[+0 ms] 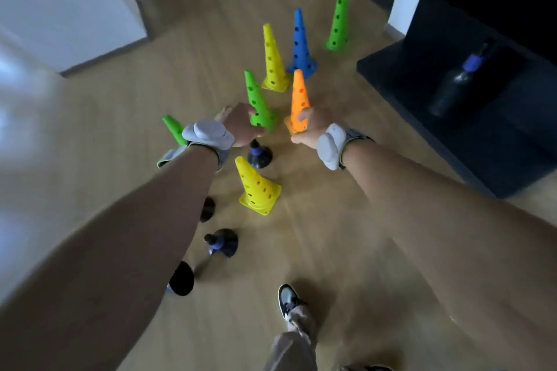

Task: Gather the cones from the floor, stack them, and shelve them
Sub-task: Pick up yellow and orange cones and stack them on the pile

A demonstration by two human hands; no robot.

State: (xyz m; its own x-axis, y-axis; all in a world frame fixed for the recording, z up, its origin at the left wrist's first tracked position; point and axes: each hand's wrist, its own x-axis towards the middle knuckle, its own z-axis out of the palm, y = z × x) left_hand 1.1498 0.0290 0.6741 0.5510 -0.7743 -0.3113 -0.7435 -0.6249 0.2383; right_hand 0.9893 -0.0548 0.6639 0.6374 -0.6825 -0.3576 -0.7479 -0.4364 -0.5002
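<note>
Several perforated cones stand on the wooden floor. My left hand (241, 123) grips a green cone (258, 102) near its base. My right hand (312, 126) is closed around an orange cone (299, 99) low down. Behind them stand a yellow cone (272, 62), a blue cone (301, 45) and a far green cone (338, 19). A second yellow cone (257, 188) stands nearer me, below my hands. Another green cone (174, 129) pokes out behind my left wrist, mostly hidden.
A dark low shelf unit (470, 129) stands at the right with a dark bottle (458, 84) on it. Several black dome-shaped bases (224, 242) lie on the floor at left. My shoe (287, 300) is at the bottom. A white cabinet (69, 9) fills the upper left.
</note>
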